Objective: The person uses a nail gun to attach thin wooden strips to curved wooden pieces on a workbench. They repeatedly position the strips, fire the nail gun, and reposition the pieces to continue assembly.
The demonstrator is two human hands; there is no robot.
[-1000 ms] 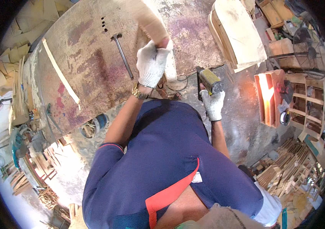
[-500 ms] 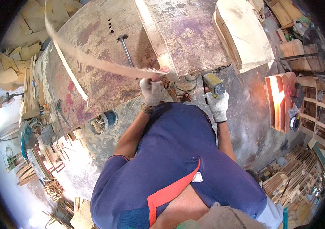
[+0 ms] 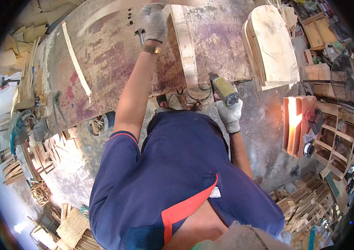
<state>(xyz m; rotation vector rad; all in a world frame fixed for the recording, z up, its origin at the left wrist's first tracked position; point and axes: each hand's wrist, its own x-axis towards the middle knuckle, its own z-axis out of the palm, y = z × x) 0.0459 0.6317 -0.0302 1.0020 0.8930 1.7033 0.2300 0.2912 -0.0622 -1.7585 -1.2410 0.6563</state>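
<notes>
Within right fingers [image 3: 221, 106], yellow-black tool [image 3: 225, 90]

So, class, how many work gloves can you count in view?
2. One glove is on the left hand, over the workbench; the other glove is on the right hand, holding a yellow-and-black tool. Others could be hidden.

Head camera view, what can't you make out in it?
All in the head view:
Left hand: blurred, so its exact hold is unclear.
Pale curved strip: blurred, and partly cut off by the top edge.
Hammer: lower handle hidden behind the left forearm and wrist.
Yellow-and-dark tool: grip mostly covered by the right hand.
</notes>
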